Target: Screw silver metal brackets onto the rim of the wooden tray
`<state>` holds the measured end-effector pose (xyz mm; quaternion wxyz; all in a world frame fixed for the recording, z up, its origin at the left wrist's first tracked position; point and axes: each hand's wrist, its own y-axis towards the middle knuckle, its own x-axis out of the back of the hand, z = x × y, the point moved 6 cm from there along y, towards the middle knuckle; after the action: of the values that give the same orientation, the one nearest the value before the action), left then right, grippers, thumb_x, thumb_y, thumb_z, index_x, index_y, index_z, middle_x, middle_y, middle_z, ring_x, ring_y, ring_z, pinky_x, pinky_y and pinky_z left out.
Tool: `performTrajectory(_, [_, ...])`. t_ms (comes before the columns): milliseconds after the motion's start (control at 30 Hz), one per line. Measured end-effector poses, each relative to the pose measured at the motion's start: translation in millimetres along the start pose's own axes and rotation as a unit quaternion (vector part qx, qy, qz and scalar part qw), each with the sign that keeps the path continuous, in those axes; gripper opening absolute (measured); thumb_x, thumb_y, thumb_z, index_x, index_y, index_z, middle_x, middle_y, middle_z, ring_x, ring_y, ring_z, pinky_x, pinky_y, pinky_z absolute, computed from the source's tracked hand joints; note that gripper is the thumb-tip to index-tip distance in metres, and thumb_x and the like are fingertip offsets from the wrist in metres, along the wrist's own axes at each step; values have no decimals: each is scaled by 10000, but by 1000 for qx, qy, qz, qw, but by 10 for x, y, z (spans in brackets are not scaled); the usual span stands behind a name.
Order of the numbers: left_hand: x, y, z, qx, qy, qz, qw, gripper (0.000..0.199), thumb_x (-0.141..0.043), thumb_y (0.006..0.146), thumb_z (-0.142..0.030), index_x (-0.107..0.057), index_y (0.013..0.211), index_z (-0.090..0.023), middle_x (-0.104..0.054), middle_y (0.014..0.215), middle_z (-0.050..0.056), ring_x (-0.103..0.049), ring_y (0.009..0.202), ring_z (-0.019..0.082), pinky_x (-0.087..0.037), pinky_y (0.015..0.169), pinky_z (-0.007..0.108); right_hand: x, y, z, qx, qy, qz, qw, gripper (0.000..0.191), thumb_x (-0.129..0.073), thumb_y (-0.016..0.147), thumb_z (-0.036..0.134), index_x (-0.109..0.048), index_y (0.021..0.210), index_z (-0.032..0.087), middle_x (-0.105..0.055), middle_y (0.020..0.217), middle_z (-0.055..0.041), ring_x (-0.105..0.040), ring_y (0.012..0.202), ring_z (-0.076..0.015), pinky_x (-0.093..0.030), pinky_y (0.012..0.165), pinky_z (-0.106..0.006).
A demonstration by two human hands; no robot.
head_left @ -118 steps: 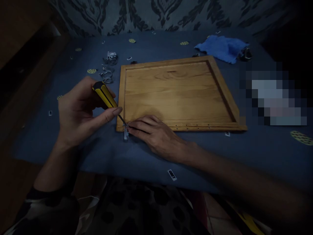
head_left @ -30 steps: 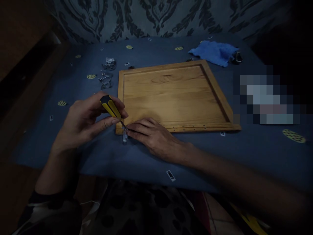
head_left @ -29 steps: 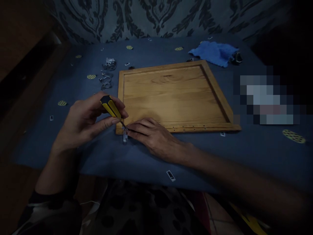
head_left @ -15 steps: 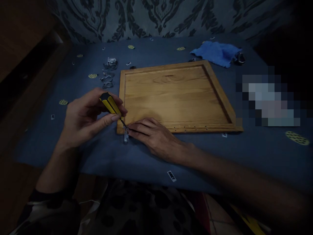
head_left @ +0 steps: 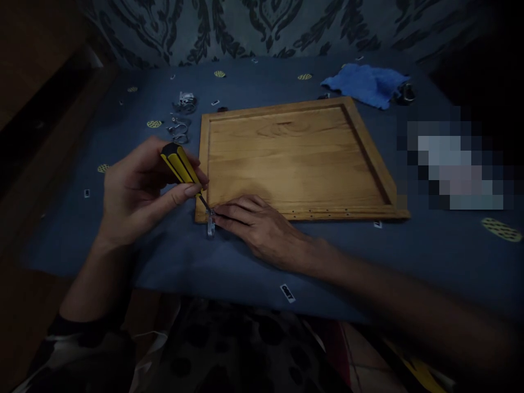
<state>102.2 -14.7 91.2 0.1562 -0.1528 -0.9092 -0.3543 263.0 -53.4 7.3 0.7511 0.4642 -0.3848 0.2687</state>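
My left hand [head_left: 141, 188] is closed around a yellow and black screwdriver [head_left: 180, 165]. The shaft slants down to the right, its tip at a small metal hinge [head_left: 210, 225]. That hinge sits on the near left corner of a framed wooden panel [head_left: 278, 161] and juts past the near edge. My right hand [head_left: 264, 229] lies low over the panel's near edge, fingertips closed against the hinge's right side; its thumb is hidden. Any screw under the screwdriver's tip is too small to make out.
More metal hinges [head_left: 183, 115] lie beyond the panel's left side. A blue cloth [head_left: 366, 84] rests at the back right, with a dark shiny object [head_left: 406, 94] beside it. A patterned blue cloth [head_left: 172, 273] covers the table. Part of the right side is pixelated.
The screwdriver's handle has tilted slightly to the left and risen a little with my left hand. Its tip stays at the hinge, and my right hand keeps its place.
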Motion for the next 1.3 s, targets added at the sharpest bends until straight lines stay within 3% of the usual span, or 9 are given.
performTrajectory(467, [-11, -7, 8, -2, -13, 0, 1000, 337, -836, 788, -64, -718, 1078, -190, -769, 944, -36, -774, 836, 129, -681, 747, 233, 25, 11, 17, 11, -10, -10, 1000, 383, -385, 1012, 50, -636, 1300, 66, -712, 1280, -156, -610, 1182, -258, -501, 999, -436])
performTrajectory(733, [-10, 18, -16, 11, -14, 19, 1000, 320, -846, 763, -40, -720, 1034, -155, -765, 918, -27, -752, 841, 98, -639, 757, 167, 6, 10, 10, 6, -9, -2, 1000, 387, -432, 987, 37, -627, 1318, 82, -705, 1296, -148, -614, 1184, -259, -497, 1002, -435])
performTrajectory(1033, [-51, 26, -67, 35, 8, 80, 996, 126, -758, 867, -73, -722, 975, -126, -732, 941, 39, -726, 865, 123, -599, 758, 215, -15, 16, -3, 0, -24, 10, 1000, 393, -441, 980, 45, -624, 1325, 96, -706, 1298, -132, -595, 1206, -251, -493, 1008, -427])
performTrajectory(1133, [-63, 28, -80, 25, 10, 87, 996, 115, -739, 885, -82, -715, 990, -121, -720, 954, 52, -704, 897, 131, -579, 777, 227, -6, 18, 3, 15, -25, -12, 1000, 381, -440, 989, 60, -616, 1326, 52, -706, 1291, -146, -592, 1204, -259, -482, 1022, -427])
performTrajectory(1300, [-55, 47, -87, 0, 26, 85, 996, 161, -760, 875, -95, -710, 1026, -121, -681, 910, 38, -645, 844, 114, -537, 750, 220, -27, 17, -7, 0, -18, 19, 1000, 398, -467, 982, 80, -603, 1355, 106, -684, 1341, -138, -578, 1241, -248, -478, 1021, -437])
